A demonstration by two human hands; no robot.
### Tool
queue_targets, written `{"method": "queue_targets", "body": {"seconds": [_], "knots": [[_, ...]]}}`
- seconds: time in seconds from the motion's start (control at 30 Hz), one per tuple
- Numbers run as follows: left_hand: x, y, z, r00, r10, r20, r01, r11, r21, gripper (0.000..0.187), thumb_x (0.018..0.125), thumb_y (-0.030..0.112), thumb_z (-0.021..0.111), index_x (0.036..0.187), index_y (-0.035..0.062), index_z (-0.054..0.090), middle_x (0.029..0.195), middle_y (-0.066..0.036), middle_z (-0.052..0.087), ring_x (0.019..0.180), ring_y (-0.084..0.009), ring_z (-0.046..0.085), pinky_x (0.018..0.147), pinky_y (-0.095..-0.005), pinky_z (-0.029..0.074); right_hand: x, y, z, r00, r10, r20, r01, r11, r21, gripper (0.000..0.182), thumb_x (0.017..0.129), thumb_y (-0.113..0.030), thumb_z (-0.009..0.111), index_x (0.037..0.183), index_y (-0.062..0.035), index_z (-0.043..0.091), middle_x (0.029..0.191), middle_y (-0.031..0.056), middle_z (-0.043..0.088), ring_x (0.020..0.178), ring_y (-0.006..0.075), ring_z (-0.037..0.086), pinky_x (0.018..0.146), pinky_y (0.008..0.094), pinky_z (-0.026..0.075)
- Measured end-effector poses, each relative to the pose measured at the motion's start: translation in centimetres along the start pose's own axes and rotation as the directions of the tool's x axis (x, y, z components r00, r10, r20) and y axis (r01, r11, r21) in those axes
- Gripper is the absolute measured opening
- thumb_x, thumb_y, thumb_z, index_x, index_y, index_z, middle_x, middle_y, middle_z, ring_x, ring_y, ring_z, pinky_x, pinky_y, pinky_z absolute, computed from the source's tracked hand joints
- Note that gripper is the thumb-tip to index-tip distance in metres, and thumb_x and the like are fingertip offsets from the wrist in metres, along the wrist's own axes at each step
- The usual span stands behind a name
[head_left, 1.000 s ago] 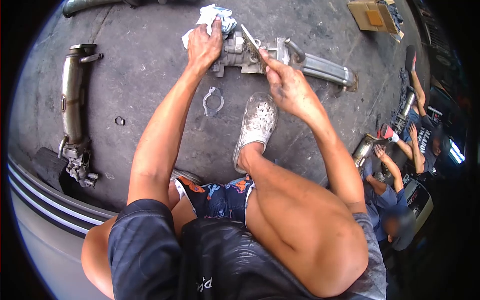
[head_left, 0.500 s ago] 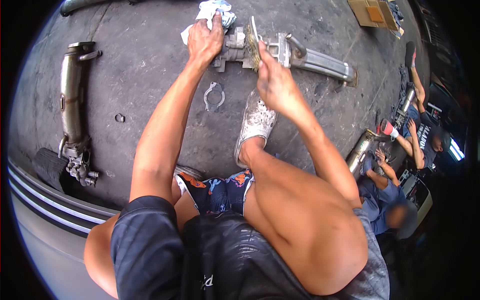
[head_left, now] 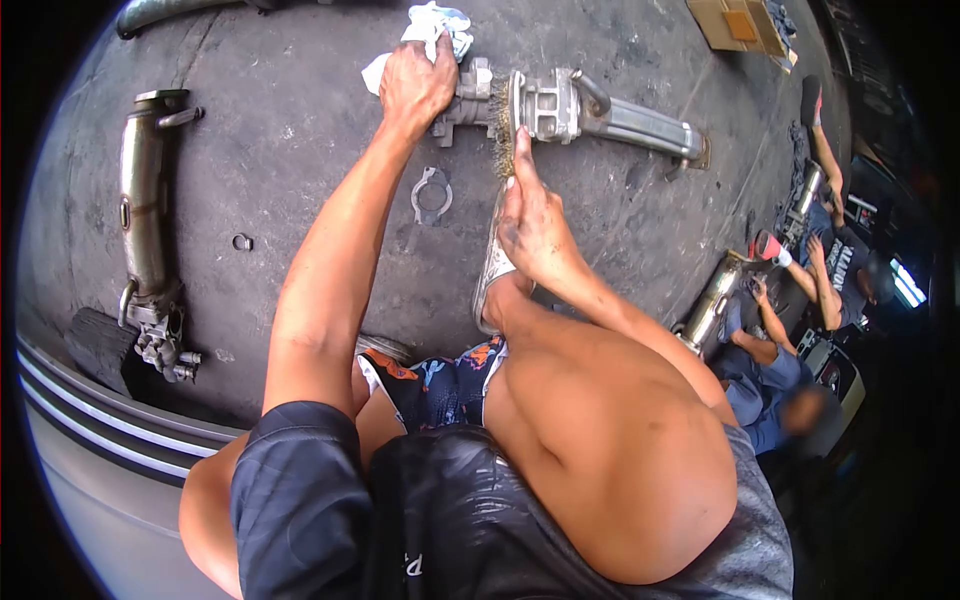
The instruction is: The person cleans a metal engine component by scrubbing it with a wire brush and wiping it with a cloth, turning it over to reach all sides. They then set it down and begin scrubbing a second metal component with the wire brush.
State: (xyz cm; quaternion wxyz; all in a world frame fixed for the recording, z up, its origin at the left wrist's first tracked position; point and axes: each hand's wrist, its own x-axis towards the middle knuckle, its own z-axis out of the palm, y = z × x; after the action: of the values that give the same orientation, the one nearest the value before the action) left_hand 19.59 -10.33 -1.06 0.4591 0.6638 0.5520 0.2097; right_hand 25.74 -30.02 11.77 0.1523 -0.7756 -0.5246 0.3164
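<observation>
A metal tube assembly (head_left: 640, 128) lies across the floor ahead of me, its cast valve end towards the left. My left hand (head_left: 418, 85) is closed on a white cloth (head_left: 437, 25) and presses against the left end of the assembly. In my right hand (head_left: 533, 215) is a wire brush (head_left: 507, 130), gripped by its handle with the forefinger stretched along it. The bristles face left and touch the cast part. A flat metal ring clamp (head_left: 432, 195) lies on the floor below the assembly.
Another metal tube assembly (head_left: 146, 220) lies at the left, near a dark block (head_left: 100, 345) and a small clamp (head_left: 242, 242). A cardboard box (head_left: 735, 25) is at the upper right. Two people sit at the right beside metal tubes (head_left: 712, 300).
The brush and my right hand have moved down along the cast part, towards me. My left hand has shifted slightly to the right, still on the cloth.
</observation>
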Motion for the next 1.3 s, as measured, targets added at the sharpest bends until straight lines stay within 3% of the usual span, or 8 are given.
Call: {"method": "queue_targets", "body": {"seconds": [0.1,0.23,0.3,0.5,0.53,0.83,1.1,1.3], "knots": [[-0.3,-0.5,0.6,1.000,0.001,-0.018,-0.002,1.000,-0.016,0.070,0.101,0.053,0.046,0.109,-0.0134,0.068,0.105,-0.039,0.067,0.107,-0.0539,0.062,0.098,-0.0560,0.046,4.4,1.2,0.8,0.963,-0.226,-0.145,0.186,0.951,-0.247,0.039,0.086,0.001,0.058,0.120,0.0202,0.054,0.073,0.0253,0.066,0.063,0.0345,0.068,0.068,0.0416,0.060],[-0.3,-0.8,0.4,1.000,0.002,0.030,-0.002,1.000,-0.011,0.072,0.101,0.054,0.045,0.110,-0.0133,0.067,0.106,-0.038,0.067,0.107,-0.0542,0.062,0.098,-0.0560,0.046,7.1,-0.4,1.0,0.991,0.034,-0.130,-0.037,0.999,-0.024,0.038,0.094,-0.001,0.052,0.126,0.0177,0.050,0.066,0.0265,0.064,0.066,0.0363,0.070,0.064,0.0443,0.060],[-0.3,-0.5,0.3,0.999,0.003,0.042,-0.002,1.000,-0.013,0.072,0.101,0.055,0.045,0.110,-0.0132,0.067,0.106,-0.039,0.067,0.108,-0.0543,0.062,0.098,-0.0559,0.046,1.7,0.4,0.9,0.999,0.014,-0.034,-0.013,1.000,0.013,0.074,0.098,0.002,0.043,0.157,0.0117,-0.001,0.082,0.0336,0.067,0.061,0.0395,0.069,0.057,0.0456,0.059],[-0.2,-0.8,0.6,1.000,0.005,0.018,-0.004,0.999,-0.037,0.072,0.101,0.054,0.046,0.108,-0.0139,0.068,0.106,-0.039,0.067,0.109,-0.0535,0.062,0.097,-0.0554,0.046,8.1,1.1,0.9,0.990,-0.005,-0.141,0.005,1.000,-0.004,0.072,0.095,0.002,0.047,0.157,0.0126,0.011,0.093,0.0288,0.069,0.062,0.0386,0.069,0.057,0.0477,0.057],[-0.4,-0.6,0.4,1.000,-0.007,0.019,0.008,0.999,-0.034,0.071,0.101,0.054,0.046,0.108,-0.0141,0.068,0.106,-0.039,0.067,0.109,-0.0534,0.062,0.097,-0.0554,0.046,8.9,-2.9,-2.0,0.926,0.356,0.129,-0.378,0.886,0.270,0.071,0.096,-0.002,0.047,0.158,0.0093,0.014,0.082,0.0279,0.068,0.061,0.0401,0.068,0.058,0.0486,0.056],[-0.8,-0.5,0.6,0.997,0.057,-0.056,-0.057,0.998,-0.003,0.068,0.101,0.052,0.048,0.105,-0.0125,0.069,0.105,-0.037,0.068,0.106,-0.0526,0.064,0.096,-0.0550,0.048,6.9,2.8,2.6,0.901,-0.312,-0.300,0.226,0.930,-0.289,0.078,0.089,0.009,0.048,0.158,0.0091,0.011,0.119,0.0377,0.064,0.067,0.0334,0.070,0.064,0.0358,0.059],[-0.1,-0.3,0.2,0.999,-0.002,0.041,-0.001,0.998,0.067,0.067,0.100,0.053,0.049,0.108,-0.0106,0.069,0.101,-0.036,0.068,0.103,-0.0543,0.064,0.094,-0.0557,0.049,-7.9,2.6,-4.3,0.946,0.191,0.261,-0.252,0.941,0.227,0.059,0.105,-0.007,0.046,0.162,-0.0099,0.028,0.102,0.0189,0.072,0.070,0.0231,0.066,0.066,0.0363,0.055],[-0.4,-0.7,0.3,0.998,0.008,0.056,-0.010,0.999,0.036,0.068,0.100,0.053,0.047,0.109,-0.0110,0.069,0.103,-0.038,0.068,0.105,-0.0545,0.064,0.095,-0.0551,0.048,-2.9,1.6,-10.6,0.995,-0.067,0.073,0.070,0.997,-0.036,0.050,0.107,-0.009,0.050,0.156,-0.0152,0.043,0.104,0.0194,0.073,0.069,0.0289,0.066,0.072,0.0385,0.055]]}}
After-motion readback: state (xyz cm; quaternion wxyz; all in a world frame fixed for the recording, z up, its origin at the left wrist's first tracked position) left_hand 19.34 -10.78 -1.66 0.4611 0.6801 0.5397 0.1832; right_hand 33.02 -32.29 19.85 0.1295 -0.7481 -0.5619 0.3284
